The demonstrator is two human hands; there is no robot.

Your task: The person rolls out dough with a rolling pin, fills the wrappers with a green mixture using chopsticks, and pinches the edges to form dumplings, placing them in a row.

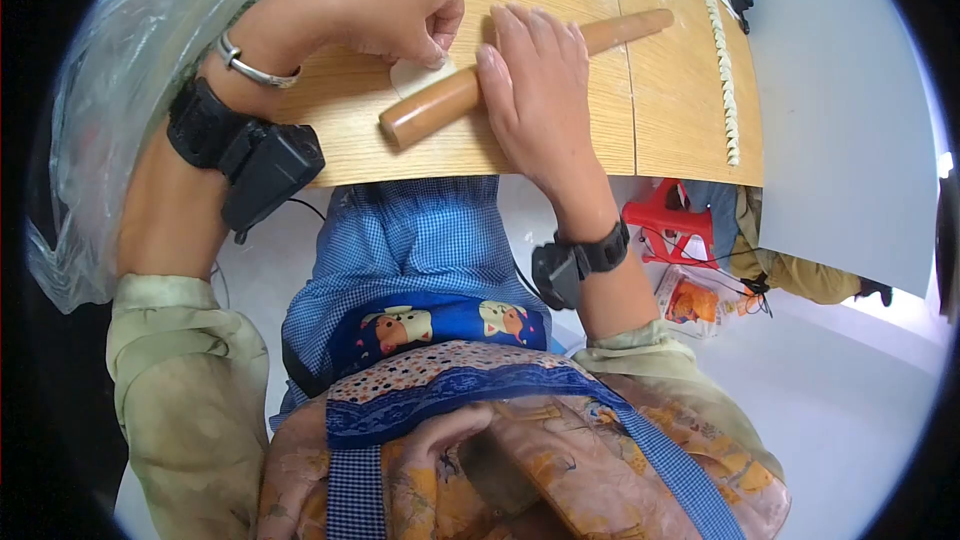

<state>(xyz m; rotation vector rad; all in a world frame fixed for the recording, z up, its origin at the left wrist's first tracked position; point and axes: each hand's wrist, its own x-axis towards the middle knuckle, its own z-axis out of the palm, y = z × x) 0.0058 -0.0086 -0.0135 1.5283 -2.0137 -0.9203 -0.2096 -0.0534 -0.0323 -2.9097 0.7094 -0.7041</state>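
Rolling a small dough wrapper [415, 75] thin on the wooden tabletop [680, 100]. Right hand [535, 90] lying flat and open across the rolling pin [470, 88], palm pressing down, fingers spread along the wood rather than curled round it. Left hand [400, 15] loosely closed, fingertips pinching the far edge of the wrapper, just beside the pin. Wrapper partly hidden under pin and fingers, only a pale corner showing between both hands.

Best done, probably, with light, even palm pressure, short strokes reaching only to the middle of the disc, and a small turn by the left fingertips between strokes. Keep those fingertips clear of the pin. Row of cut dough pieces [727, 70] lying well off beyond the right hand.
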